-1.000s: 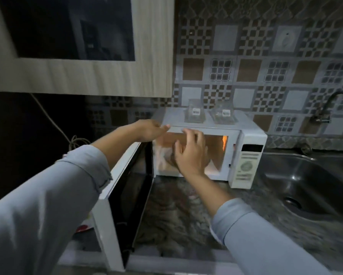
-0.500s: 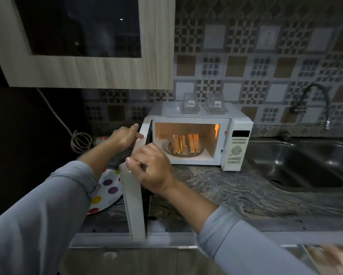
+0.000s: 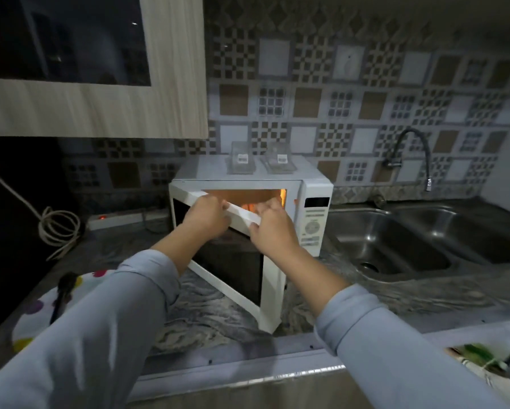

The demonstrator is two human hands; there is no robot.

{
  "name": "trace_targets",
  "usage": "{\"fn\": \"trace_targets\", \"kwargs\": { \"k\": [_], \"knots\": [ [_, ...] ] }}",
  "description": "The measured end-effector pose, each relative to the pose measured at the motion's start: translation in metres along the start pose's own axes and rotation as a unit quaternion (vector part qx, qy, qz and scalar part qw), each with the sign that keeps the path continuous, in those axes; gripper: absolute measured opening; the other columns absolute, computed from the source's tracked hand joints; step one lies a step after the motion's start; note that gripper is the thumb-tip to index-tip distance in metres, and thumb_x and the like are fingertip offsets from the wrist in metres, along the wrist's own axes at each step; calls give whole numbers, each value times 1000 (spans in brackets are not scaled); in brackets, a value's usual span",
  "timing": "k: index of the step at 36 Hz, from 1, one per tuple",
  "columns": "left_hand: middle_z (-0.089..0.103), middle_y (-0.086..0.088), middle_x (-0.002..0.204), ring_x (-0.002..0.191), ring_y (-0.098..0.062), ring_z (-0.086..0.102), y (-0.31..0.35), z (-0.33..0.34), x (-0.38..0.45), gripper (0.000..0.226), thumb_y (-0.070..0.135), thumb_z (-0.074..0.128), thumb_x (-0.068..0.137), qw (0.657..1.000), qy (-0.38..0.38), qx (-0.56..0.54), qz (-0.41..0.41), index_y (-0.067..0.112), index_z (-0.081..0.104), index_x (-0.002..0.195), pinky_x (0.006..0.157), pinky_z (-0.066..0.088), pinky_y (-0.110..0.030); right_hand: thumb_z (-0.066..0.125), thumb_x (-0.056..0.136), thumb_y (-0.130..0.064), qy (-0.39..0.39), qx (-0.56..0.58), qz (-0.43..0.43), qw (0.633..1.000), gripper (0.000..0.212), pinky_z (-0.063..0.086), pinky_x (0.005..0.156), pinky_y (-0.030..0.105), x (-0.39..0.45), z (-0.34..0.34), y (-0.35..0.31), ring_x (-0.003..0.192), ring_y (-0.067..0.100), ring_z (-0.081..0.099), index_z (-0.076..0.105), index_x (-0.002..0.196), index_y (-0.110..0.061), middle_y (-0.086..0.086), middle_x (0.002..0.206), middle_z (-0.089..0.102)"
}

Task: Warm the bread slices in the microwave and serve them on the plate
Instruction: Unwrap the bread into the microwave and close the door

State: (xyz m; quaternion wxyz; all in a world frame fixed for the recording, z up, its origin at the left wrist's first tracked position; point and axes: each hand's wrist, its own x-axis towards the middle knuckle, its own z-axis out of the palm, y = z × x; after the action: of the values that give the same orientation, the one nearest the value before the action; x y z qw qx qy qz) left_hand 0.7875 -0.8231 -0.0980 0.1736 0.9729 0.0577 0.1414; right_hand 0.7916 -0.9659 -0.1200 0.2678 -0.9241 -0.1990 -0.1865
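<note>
Both hands sit on the top edge of the microwave (image 3: 312, 184) door (image 3: 233, 270), which stands partly open: the left hand (image 3: 208, 218) curls over the edge near the hinge side, the right hand (image 3: 272, 228) has its grip closed on the edge near the door's free corner. The bread is inside the lit cavity, almost wholly hidden behind the hands and door; only an orange glow shows. The likeliest trouble is fingers caught between door and frame if the door swings shut with fingertips over its edge. Pressing down could also tip or slide the microwave on the counter (image 3: 206, 317). The plate (image 3: 32, 317) lies left of the microwave, near the counter's front edge, outside the door's arc. Right of the microwave the sink (image 3: 395, 255) drops away, so the counter in front is the only open room.
</note>
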Motion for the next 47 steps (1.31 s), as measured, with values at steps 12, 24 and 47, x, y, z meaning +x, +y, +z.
{"fn": "trace_targets", "kwargs": {
  "k": [12, 24, 47],
  "knots": [
    [32, -11, 149, 134, -26, 37, 55, 59, 83, 57, 30, 53, 94, 996, -13, 89, 29, 7, 33, 143, 111, 31, -34, 41, 96, -10, -69, -146, 52, 985, 56, 5, 118, 43, 68, -6, 99, 147, 20, 11, 24, 149, -10, 4, 157, 23],
    [2, -8, 161, 149, -23, -2, 82, 96, 156, 68, 35, 37, 101, 978, -77, 187, 53, 6, 3, 152, 121, 6, -37, 45, 93, -15, -135, -153, -11, 979, 67, 2, 119, 38, 147, 9, 141, 147, 22, 4, 13, 151, -9, 7, 160, 7],
    [22, -9, 156, 146, -19, 18, 75, 123, 170, 62, 33, 42, 99, 973, 54, 210, 83, 8, 17, 150, 121, 6, -34, 33, 102, -27, -42, -147, -107, 982, 47, 3, 117, 37, 169, 34, 166, 135, 22, 31, 31, 146, -8, 6, 145, 40]
  ]
}}
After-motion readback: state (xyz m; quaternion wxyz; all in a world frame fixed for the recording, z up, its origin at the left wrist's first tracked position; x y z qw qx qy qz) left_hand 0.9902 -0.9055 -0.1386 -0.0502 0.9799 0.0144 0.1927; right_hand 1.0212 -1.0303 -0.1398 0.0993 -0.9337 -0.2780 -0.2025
